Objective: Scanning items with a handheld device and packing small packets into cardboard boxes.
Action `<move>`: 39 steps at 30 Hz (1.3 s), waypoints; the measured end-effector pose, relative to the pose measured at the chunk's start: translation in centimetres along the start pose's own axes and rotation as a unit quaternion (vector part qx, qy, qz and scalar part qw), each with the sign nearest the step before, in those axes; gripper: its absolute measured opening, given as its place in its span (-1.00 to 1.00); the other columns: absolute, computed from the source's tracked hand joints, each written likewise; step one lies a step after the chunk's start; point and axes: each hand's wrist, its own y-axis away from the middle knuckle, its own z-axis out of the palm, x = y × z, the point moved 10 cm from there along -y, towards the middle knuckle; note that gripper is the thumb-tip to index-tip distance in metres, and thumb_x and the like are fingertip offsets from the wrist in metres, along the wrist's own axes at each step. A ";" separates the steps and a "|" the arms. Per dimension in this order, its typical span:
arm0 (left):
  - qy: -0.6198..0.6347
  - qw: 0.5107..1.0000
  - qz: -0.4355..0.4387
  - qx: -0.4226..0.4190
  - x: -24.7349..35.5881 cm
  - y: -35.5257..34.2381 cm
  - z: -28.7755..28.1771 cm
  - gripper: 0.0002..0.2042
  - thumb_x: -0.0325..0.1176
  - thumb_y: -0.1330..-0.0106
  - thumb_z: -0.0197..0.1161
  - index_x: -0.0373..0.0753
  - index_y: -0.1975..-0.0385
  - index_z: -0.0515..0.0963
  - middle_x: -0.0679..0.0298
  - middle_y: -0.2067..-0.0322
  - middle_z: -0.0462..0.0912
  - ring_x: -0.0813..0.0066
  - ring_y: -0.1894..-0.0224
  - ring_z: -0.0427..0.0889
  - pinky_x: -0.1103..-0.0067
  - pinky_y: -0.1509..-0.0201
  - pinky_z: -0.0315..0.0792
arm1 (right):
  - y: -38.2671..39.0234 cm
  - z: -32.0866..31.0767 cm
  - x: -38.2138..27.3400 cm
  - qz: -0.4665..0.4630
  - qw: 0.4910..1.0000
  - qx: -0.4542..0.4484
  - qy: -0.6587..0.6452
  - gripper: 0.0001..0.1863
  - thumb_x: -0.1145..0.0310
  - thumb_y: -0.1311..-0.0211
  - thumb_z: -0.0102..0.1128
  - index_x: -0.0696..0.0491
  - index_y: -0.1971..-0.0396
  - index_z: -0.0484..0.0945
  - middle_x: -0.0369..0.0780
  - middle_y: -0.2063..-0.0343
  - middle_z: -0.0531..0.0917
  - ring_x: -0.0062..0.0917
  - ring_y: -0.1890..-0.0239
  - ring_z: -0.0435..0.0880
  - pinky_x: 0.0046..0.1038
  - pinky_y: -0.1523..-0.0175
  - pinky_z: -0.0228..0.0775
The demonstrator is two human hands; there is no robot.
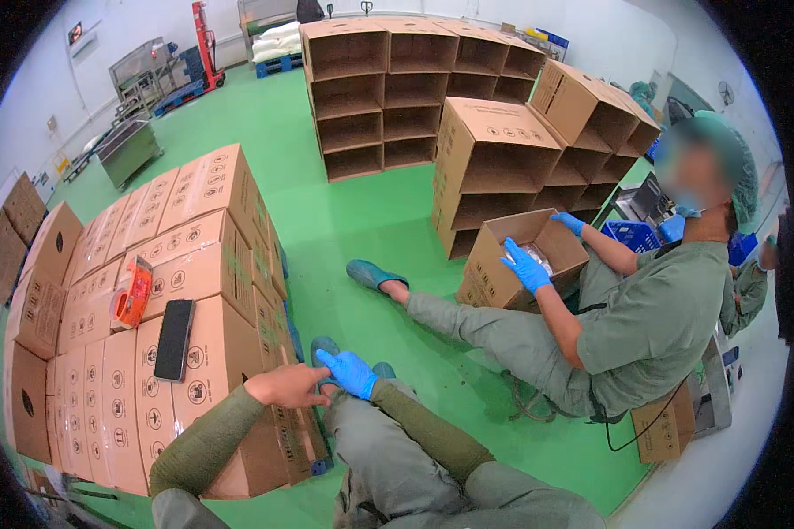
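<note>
Green floor point(212, 119) spreads under two banks of open-fronted cartons, one farther back point(348, 97) and one nearer point(498, 123), and one block of taped cartons point(203, 234) at the left, which carries one phone point(175, 340) and one orange-and-clear object point(132, 293), its kind unclear. Of the wearer's two hands, the bare left hand point(284, 386) has its fingers spread out beside the right hand point(351, 374), which wears one blue glove; whether they touch, or whether the right is closed, I cannot tell. One seated co-worker point(653, 326) steadies one open carton point(483, 269) with two blue-gloved hands; its contents are mostly hidden. Another person point(748, 291), at the right, is partly cut off.
</note>
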 end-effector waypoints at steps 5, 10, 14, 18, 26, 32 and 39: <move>-0.015 0.999 -0.004 0.031 -0.3 -0.4 -0.1 -0.54 -0.07 -0.25 0.18 -0.24 -0.02 0.36 -0.03 0.35 0.59 -0.07 0.27 0.57 0.22 0.20 0.42 | 0.2 0.0 0.6 -0.008 1.000 0.018 -0.016 -0.52 0.44 -0.27 -0.04 -0.12 -0.20 0.25 -0.09 0.67 0.47 -0.27 0.70 0.44 -0.26 0.57 0.34; -0.001 0.999 0.004 0.032 -0.8 -0.2 0.1 -0.51 -0.10 -0.20 0.23 -0.22 -0.06 0.35 0.02 0.45 0.61 -0.03 0.32 0.59 0.21 0.24 0.42 | -0.1 0.4 0.1 0.034 0.998 -0.038 0.020 -0.68 0.26 -0.28 0.00 0.06 0.02 0.36 -0.04 0.62 0.52 -0.16 0.61 0.55 -0.20 0.51 0.39; -0.015 1.000 -0.013 0.010 -0.4 -0.1 0.0 -0.50 -0.08 -0.21 0.21 -0.22 -0.07 0.35 0.01 0.45 0.61 -0.02 0.31 0.60 0.20 0.25 0.42 | 0.2 1.0 2.0 0.198 0.960 -0.066 -0.185 -0.70 0.28 -0.27 0.00 0.07 0.04 0.35 -0.03 0.64 0.50 -0.15 0.64 0.52 -0.18 0.53 0.36; -0.038 0.998 0.016 0.049 -0.9 -0.4 0.5 -0.49 -0.05 -0.23 0.18 -0.24 -0.07 0.35 -0.02 0.42 0.61 -0.04 0.30 0.60 0.19 0.24 0.42 | -0.3 -0.5 -0.3 0.052 0.997 -0.034 -0.039 -0.73 0.22 -0.33 -0.09 0.08 0.14 0.39 -0.01 0.66 0.49 -0.14 0.63 0.53 -0.18 0.54 0.34; -0.004 1.000 -0.016 0.009 0.6 0.2 -0.6 -0.49 -0.04 -0.22 0.18 -0.27 -0.05 0.37 -0.08 0.33 0.60 -0.08 0.24 0.58 0.20 0.18 0.43 | -0.4 -0.2 -0.3 0.094 0.991 -0.068 -0.059 -0.75 0.31 -0.27 -0.03 0.04 0.08 0.36 0.00 0.63 0.52 -0.10 0.57 0.55 -0.14 0.49 0.35; -0.034 0.999 -0.010 0.027 -0.7 0.1 0.3 -0.47 0.00 -0.22 0.18 -0.26 -0.05 0.37 -0.09 0.28 0.59 -0.09 0.21 0.57 0.19 0.16 0.43 | -0.3 0.2 -0.6 0.060 0.996 -0.066 0.010 -0.76 0.31 -0.26 -0.04 0.02 0.10 0.36 0.01 0.57 0.54 -0.08 0.52 0.57 -0.15 0.47 0.38; -0.027 0.999 -0.022 0.007 -1.0 -0.2 0.8 -0.48 0.00 -0.23 0.16 -0.26 -0.04 0.37 -0.10 0.35 0.60 -0.10 0.26 0.59 0.16 0.18 0.43 | -0.2 -0.3 -1.4 0.050 0.998 -0.034 -0.005 -0.77 0.32 -0.25 -0.03 0.03 0.12 0.37 0.01 0.58 0.52 -0.09 0.54 0.56 -0.14 0.45 0.37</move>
